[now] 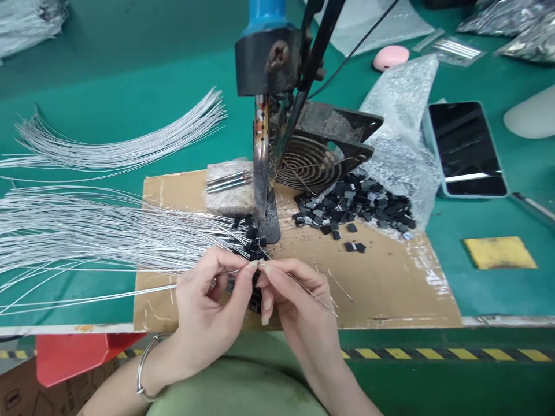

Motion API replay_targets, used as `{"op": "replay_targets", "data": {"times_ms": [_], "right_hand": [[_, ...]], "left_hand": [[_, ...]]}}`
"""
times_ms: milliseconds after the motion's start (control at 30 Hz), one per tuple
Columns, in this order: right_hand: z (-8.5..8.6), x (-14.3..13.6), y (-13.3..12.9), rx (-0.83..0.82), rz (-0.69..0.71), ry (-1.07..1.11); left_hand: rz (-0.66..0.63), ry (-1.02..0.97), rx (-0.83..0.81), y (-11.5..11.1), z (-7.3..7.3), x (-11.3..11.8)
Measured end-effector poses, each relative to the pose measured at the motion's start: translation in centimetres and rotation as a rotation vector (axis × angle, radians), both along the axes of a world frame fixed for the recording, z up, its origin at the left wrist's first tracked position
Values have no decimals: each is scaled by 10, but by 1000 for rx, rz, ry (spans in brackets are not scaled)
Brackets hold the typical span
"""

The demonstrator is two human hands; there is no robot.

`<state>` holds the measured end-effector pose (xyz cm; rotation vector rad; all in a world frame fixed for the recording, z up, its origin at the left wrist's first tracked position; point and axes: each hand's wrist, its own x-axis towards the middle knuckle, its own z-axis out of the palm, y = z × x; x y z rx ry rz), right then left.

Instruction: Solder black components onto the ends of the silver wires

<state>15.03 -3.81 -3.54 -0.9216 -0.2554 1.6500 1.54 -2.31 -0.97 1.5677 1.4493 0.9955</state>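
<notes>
My left hand [212, 306] is closed in a pinch on a thin white wire [130, 293] that trails off to the left. Its fingertips meet those of my right hand [303, 294], which is also pinched, on thin silvery wire [318, 300] whose ends stick out past the fingers. What lies exactly between the fingertips is too small to tell. Just beyond the hands, small black connectors [252, 242] cluster at the ends of a spread of white wires [108, 231]. A soldering iron [261, 162] hangs tip-down over them.
Loose black connectors [355, 202] are piled right of the iron, beside a fan [314, 159] and bubble wrap [403, 133]. A cardboard sheet [390, 289] covers the bench edge. Farther right are a phone [466, 150] and yellow sponge [500, 252]; another wire bundle [130, 150] lies back left.
</notes>
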Motion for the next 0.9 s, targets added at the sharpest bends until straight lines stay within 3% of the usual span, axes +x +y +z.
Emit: {"op": "replay_targets", "data": {"times_ms": [233, 367, 467, 567, 633, 733, 800, 900], "right_hand": [[0, -9, -3, 0, -73, -46], [0, -6, -7, 37, -46, -180], [-1, 16, -10, 32, -145, -519], [-9, 58, -11, 35, -397, -1060], [-17, 88, -12, 65, -476, -1393], [-27, 120, -13, 196, -289, -1748], [-30, 127, -14, 343, -193, -1870], [-31, 126, -14, 466, -195, -1936]], "left_hand": [[8, -29, -31, -1, -1, -1], [27, -23, -100, 1, 1, -2], [68, -49, -118, 5, 2, -4], [68, -88, -143, 8, 2, -6], [47, -88, -170, 10, 3, -7], [31, -69, -191, 11, 3, -8], [24, -62, -194, 11, 3, -9], [13, -59, -196, 11, 3, -9]]}}
